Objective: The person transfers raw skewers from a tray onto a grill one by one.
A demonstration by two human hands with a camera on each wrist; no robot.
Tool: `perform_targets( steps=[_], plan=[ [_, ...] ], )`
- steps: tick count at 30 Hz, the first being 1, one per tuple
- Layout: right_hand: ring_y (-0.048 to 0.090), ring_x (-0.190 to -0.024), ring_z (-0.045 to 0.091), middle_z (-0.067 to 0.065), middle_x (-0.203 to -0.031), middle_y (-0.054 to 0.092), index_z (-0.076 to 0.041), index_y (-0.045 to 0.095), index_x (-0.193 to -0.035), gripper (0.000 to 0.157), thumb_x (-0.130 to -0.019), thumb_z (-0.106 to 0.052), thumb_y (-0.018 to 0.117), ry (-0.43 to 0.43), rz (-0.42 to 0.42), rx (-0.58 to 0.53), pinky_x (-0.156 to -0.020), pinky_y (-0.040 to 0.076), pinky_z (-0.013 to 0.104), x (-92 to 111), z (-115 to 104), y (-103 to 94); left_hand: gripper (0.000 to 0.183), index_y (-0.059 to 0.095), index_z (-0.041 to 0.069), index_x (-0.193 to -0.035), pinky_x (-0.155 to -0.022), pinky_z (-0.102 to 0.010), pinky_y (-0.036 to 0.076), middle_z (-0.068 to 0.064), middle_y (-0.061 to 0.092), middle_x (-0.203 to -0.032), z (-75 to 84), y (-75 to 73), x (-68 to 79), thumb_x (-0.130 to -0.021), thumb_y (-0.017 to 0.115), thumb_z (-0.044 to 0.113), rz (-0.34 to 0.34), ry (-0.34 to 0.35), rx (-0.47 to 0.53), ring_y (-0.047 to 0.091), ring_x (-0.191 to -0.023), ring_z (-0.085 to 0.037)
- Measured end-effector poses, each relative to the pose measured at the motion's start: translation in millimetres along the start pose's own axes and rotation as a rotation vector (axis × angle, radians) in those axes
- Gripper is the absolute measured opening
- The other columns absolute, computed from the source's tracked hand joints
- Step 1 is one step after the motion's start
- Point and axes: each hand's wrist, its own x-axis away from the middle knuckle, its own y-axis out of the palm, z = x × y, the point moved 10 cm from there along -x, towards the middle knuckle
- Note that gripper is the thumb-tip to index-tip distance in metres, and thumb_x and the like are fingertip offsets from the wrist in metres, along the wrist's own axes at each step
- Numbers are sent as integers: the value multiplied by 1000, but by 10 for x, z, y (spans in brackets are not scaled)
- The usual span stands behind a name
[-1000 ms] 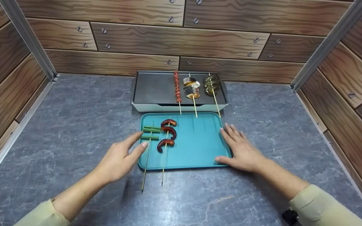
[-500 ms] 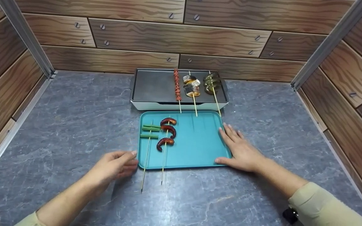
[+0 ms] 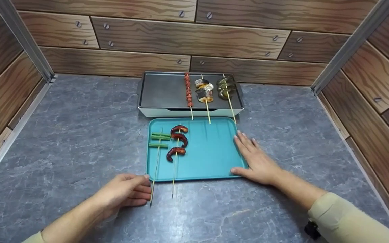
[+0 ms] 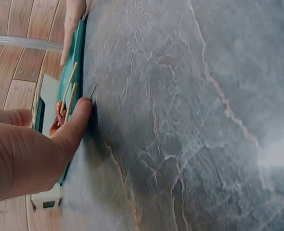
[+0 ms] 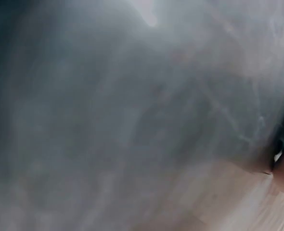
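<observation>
In the head view, a green vegetable skewer (image 3: 159,145) and a skewer of octopus tentacles (image 3: 176,153) lie on the left side of a teal tray (image 3: 208,152). Both sticks stick out over the tray's front rim. My left hand (image 3: 127,192) is at the front left corner, its fingers extended beside the green skewer's stick end; I cannot tell whether they touch it. The left wrist view shows its thumb and a finger (image 4: 77,122) close to the sticks. My right hand (image 3: 258,162) rests on the tray's right rim, fingers straight.
Behind the tray stands an electric grill (image 3: 160,89). It carries a red meat skewer (image 3: 188,89), a fish skewer (image 3: 204,92) and a dark green skewer (image 3: 225,89), sticks pointing forward. Wood-patterned walls (image 3: 147,37) enclose the grey marbled table (image 3: 89,118). The right wrist view is blurred.
My left hand has moved from beside the green pieces toward me, down to the tray's front left corner. The right hand and the skewers keep their places.
</observation>
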Motion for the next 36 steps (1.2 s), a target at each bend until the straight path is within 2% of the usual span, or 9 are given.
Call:
perform_targets(
  steps=[6,10,15,27,36],
  plan=[
    [7,-162,36,18,-177,2,-1,10,-169,111,-96,-63,67,-19,31,-11,-130,5,60,-12,5,6,43,62,-17,-127,-86,-39,65,-19,77,-107,-52,83,-36,-108,60,21,-109,-15,30,77,-95,-26],
    [7,-162,35,18,-177,3,0,10,-169,111,-97,-63,66,-25,35,-7,-130,5,60,-19,-4,0,33,65,-13,-122,-86,-39,65,-20,78,-107,-85,123,-52,-109,59,17,-162,-18,60,78,-95,-26],
    [8,-163,35,18,-177,3,0,11,-169,110,-97,-62,66,-29,42,6,-130,6,59,-18,-12,-30,25,68,-9,-118,-86,-39,65,-19,78,-105,-66,162,-71,-109,58,13,-190,-11,96,79,-94,-25],
    [8,-163,34,17,-177,3,1,11,-169,109,-97,-61,66,-30,58,3,-130,7,60,13,-14,-33,22,67,-7,-120,-84,-36,65,-13,78,-99,-39,217,-99,-106,64,9,-241,1,143,78,-90,-21],
    [9,-163,35,18,-177,4,1,12,-169,108,-98,-61,65,-28,66,-13,-129,7,61,24,-10,2,39,55,-9,-137,-78,-34,66,-14,78,-96,-7,248,-89,-101,66,1,-251,13,180,79,-85,-20]
  ],
)
